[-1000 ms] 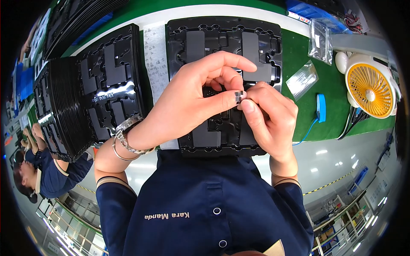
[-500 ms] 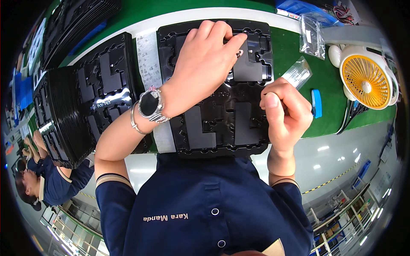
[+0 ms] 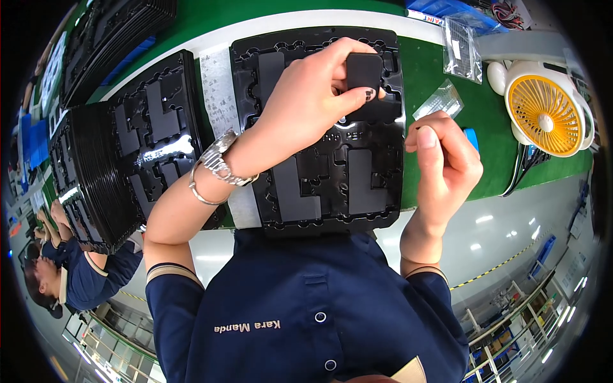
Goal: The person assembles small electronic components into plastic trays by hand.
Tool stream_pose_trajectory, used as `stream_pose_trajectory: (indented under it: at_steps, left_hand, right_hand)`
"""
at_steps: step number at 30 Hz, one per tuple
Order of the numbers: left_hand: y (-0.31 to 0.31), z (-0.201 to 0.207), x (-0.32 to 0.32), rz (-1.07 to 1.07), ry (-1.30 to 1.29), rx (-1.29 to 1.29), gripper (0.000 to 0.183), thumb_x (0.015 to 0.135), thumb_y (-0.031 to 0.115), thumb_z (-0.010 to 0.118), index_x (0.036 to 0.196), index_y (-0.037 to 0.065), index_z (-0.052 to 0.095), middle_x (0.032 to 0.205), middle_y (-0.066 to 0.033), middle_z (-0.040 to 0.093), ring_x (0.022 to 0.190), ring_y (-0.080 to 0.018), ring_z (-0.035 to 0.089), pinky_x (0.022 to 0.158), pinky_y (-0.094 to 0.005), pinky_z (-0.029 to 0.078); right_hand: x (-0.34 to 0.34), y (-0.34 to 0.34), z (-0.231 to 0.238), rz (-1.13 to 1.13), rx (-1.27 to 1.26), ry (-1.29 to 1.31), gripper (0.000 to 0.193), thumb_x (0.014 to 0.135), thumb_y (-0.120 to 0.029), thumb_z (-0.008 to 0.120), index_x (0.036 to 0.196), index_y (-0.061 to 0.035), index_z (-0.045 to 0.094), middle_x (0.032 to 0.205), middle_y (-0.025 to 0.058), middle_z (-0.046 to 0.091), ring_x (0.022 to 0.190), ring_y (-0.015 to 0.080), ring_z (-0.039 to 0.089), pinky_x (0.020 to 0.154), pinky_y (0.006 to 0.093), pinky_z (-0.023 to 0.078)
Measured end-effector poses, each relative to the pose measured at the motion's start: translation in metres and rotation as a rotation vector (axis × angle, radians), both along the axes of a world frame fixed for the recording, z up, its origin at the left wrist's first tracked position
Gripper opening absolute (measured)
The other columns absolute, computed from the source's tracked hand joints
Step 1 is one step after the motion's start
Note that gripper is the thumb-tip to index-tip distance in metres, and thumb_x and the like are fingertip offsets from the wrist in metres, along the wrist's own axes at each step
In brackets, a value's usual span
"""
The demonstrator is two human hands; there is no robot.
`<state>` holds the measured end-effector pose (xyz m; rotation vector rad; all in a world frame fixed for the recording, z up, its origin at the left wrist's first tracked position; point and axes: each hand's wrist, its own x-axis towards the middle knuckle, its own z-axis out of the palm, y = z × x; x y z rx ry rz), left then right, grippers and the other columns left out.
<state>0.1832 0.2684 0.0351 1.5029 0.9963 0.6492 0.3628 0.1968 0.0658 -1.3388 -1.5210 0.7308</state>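
My left hand [image 3: 313, 89] grips a flat black part [image 3: 363, 70] between thumb and fingers, raised above the upper right pocket of a black moulded plastic tray [image 3: 331, 185]. The part's lower portion is hidden by the thumb. Dark L-shaped pieces lie in the tray's pockets, such as the lower right piece [image 3: 366, 182] and the lower left piece [image 3: 296, 191]. Beside the tray's right edge, my right hand [image 3: 450, 153] is closed, with thumb and curled fingers together. Whatever it may hold is too small or hidden to name.
Stacked black trays [image 3: 102, 172] stand at left. On the green mat lie clear plastic bags [image 3: 440, 101] and a blue object [image 3: 471, 138]; a white-and-orange fan [image 3: 544, 121] stands at right. Another person [image 3: 83, 274] works at far left.
My left hand has lifted the black part out of the tray's upper right pocket and turned it up. My right hand has moved slightly right, away from the tray.
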Motion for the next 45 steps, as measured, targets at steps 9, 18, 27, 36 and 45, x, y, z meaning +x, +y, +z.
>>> stream_pose_trajectory:
  at_steps: [9, 18, 27, 36, 45]
  left_hand:
    - [-0.031, 0.043, -0.03, -0.023, -0.317, -0.488, 0.042, 0.086, 0.007, 0.069, 0.125, 0.002, 0.052, 0.096, -0.0096, 0.07, 0.093, -0.0129, 0.066, 0.086, -0.0276, 0.051]
    - [-0.047, 0.052, -0.043, 0.018, -0.304, -0.587, 0.019, 0.086, 0.008, 0.067, 0.101, -0.002, 0.065, 0.092, -0.0067, 0.069, 0.085, -0.011, 0.065, 0.081, -0.0246, 0.051]
    - [-0.054, 0.049, -0.042, 0.039, -0.256, -0.47, 0.018, 0.088, 0.0, 0.062, 0.105, -0.004, 0.062, 0.096, -0.0059, 0.067, 0.087, -0.0095, 0.063, 0.082, -0.0255, 0.052]
    - [-0.057, 0.049, -0.041, 0.03, -0.145, -0.393, 0.02, 0.089, -0.003, 0.06, 0.109, -0.005, 0.06, 0.1, -0.007, 0.067, 0.094, -0.0111, 0.064, 0.086, -0.0259, 0.051]
    - [-0.056, 0.049, -0.043, 0.02, -0.134, -0.386, 0.018, 0.089, -0.002, 0.061, 0.107, -0.004, 0.06, 0.1, -0.0062, 0.066, 0.094, -0.0101, 0.063, 0.086, -0.0257, 0.051]
  right_hand:
    - [-0.006, 0.0, 0.007, 0.163, -0.116, 0.014, 0.004, 0.083, -0.001, 0.064, 0.08, 0.002, 0.065, 0.069, 0.0059, 0.059, 0.058, 0.0143, 0.051, 0.052, 0.0265, 0.037]
    - [-0.019, -0.001, 0.012, 0.278, -0.206, 0.066, 0.005, 0.083, -0.001, 0.064, 0.081, 0.0034, 0.065, 0.066, 0.0066, 0.056, 0.057, 0.0147, 0.05, 0.051, 0.0279, 0.037]
    - [-0.022, -0.002, 0.012, 0.288, -0.232, 0.044, 0.004, 0.082, -0.001, 0.065, 0.08, 0.0024, 0.066, 0.064, 0.0056, 0.056, 0.055, 0.0143, 0.049, 0.05, 0.0281, 0.037]
    - [-0.025, -0.005, 0.007, 0.22, -0.298, 0.119, 0.006, 0.084, -0.003, 0.065, 0.079, 0.0009, 0.066, 0.063, 0.0046, 0.057, 0.055, 0.0125, 0.048, 0.05, 0.0272, 0.036]
    - [-0.026, -0.003, 0.007, 0.246, -0.253, 0.105, 0.006, 0.083, -0.003, 0.065, 0.079, 0.0012, 0.066, 0.063, 0.0045, 0.056, 0.055, 0.0123, 0.048, 0.05, 0.0271, 0.036]
